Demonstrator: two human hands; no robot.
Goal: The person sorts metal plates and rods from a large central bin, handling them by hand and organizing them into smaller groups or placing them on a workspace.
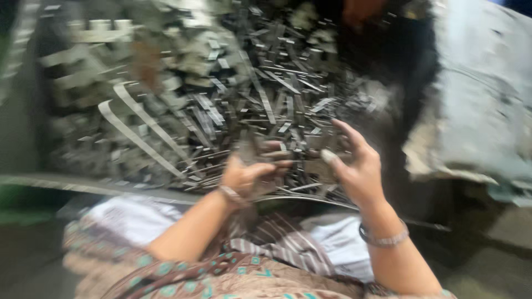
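Head view, heavily blurred throughout. A large heap of thin grey metal strips and small flat offcuts (244,105) fills the upper centre and upper left of the frame, and its lower edge reaches the two hands at centre.

Left hand (246,174), centre frame, wrist bangle visible: fingers curled in, closed around a small bunch of the grey metal strips (260,152) that stick up above the knuckles. The bunch sits inside the grip and touches the heap's lower edge behind it.

Right hand (354,166), just right of centre, bracelet at the wrist: fingers spread and half curled, palm turned toward the left hand. Fingertips are against loose pieces at the foot of the heap; blur hides whether any piece is actually pinched.

Long curved pale metal bands (141,124) cross the heap at left. A pale grey crumpled sack or sheet (476,105) occupies the upper right. Patterned brown and teal clothing (183,271) and a striped cloth (277,243) lie along the bottom of the frame, under the forearms.
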